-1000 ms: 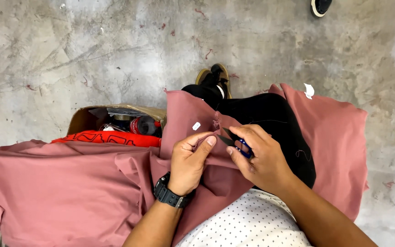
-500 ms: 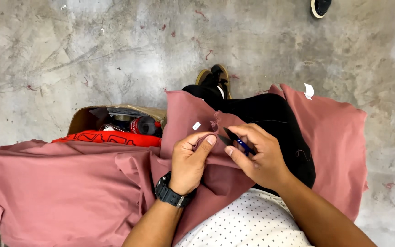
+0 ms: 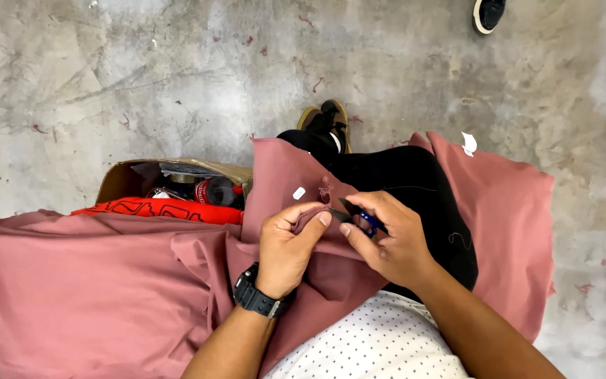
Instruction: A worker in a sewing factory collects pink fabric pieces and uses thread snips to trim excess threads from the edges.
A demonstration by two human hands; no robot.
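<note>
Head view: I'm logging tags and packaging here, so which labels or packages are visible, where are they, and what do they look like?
Small white label: on the dusty-pink fabric, just above the left hand; roughly rectangular.
White tag: at the pink fabric's upper right edge; small, folded.
Open brown cardboard box: on the concrete floor at left, behind the red cloth; holds jumbled dark items.

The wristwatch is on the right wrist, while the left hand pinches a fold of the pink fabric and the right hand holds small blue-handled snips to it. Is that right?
Not quite. The head view shows the black wristwatch on the left wrist, not the right. The rest stands: the left hand pinches a fold of the pink fabric, and the right hand holds the small blue-handled snips to it.
</note>
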